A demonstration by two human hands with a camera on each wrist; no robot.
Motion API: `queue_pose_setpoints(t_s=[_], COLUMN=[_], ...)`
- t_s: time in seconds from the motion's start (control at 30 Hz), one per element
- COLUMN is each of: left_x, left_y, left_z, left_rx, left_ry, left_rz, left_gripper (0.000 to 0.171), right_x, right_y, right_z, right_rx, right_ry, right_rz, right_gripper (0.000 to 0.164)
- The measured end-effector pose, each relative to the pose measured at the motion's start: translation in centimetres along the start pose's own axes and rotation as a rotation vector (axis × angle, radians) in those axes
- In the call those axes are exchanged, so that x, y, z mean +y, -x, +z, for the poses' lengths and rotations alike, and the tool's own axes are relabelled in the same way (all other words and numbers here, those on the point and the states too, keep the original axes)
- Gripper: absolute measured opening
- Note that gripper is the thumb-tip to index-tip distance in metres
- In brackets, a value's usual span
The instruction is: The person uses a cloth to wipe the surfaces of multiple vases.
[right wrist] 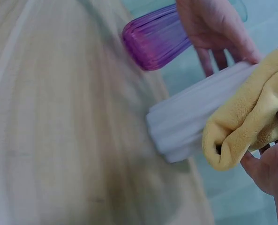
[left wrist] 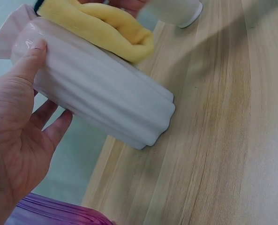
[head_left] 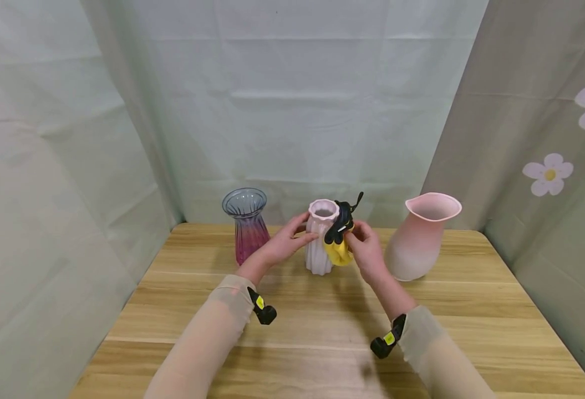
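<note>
A white fluted vase point(head_left: 317, 256) with a scalloped rim stands upright near the back of the table. My left hand point(head_left: 287, 242) holds it from the left near the neck, thumb on the near side in the left wrist view, fingers point(left wrist: 59, 125) round the other. On the vase's right side, my right hand point(head_left: 370, 255) pinches a bunched yellow-and-black cloth point(head_left: 339, 253) against the upper wall. Folds of plush yellow cloth point(right wrist: 246, 112) cover part of the vase in the right wrist view, and some right fingers are hidden behind them.
Left of the white vase is a ribbed glass vase point(head_left: 250, 235), blue above and purple-pink below. A pink-to-white vase point(head_left: 417, 244) with a flared lip stands to the right. The wooden table point(head_left: 312, 343) meets pale curtains point(head_left: 297, 111) behind.
</note>
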State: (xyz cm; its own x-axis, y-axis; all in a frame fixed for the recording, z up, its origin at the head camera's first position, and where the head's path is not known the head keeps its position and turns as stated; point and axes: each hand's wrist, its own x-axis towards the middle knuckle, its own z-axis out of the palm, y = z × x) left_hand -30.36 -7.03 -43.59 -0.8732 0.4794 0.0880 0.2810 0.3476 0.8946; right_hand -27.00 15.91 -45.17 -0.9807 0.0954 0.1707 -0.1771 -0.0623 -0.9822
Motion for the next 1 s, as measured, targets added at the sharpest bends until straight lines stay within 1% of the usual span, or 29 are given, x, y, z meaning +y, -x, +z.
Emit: queue_pose_setpoints(t_s=[0.07,0.23,0.3,0.37,0.6,0.7,0.87,1.0], left_x=[0.0,0.2,0.3,0.4,0.3,0.1,0.0,-0.1], left_y=[0.0,0.2,0.3,0.3,0.1,0.1,0.0,-0.2], left_z=[0.0,0.2,0.2,0.2,0.0,0.0,0.1,0.3], left_rx=[0.003,0.004,0.000,0.001,0.008,0.008,-0.015,-0.032], left_ry=[0.003,0.000,-0.005,-0.005,-0.005,0.002,0.069,0.117], left_rz=[-0.001,-0.001,-0.005,-0.011,-0.013,-0.027,-0.045,-0.044], left_gripper=[0.074,0.074,0.075,0.075,0.075,0.075,0.076,0.075], right_x=[1.1,4.4,5.1,5.5,5.7,5.7,5.2,3.7], right_y=[0.2,0.8,1.0,1.1,0.9,1.0,1.0,0.8], right_z=[-0.1,-0.5,-0.7,-0.7,-0.6,-0.6,-0.5,-0.4], right_rx=[0.005,0.023,0.025,0.021,0.018,0.023,0.036,0.041], right_ry=[-0.006,0.064,0.074,0.059,0.029,0.023,0.017,-0.003], right_rz=[0.023,0.116,0.135,0.134,0.126,0.136,0.174,0.204], right_gripper=[0.023,0.023,0.021,0.019,0.017,0.017,0.022,0.028])
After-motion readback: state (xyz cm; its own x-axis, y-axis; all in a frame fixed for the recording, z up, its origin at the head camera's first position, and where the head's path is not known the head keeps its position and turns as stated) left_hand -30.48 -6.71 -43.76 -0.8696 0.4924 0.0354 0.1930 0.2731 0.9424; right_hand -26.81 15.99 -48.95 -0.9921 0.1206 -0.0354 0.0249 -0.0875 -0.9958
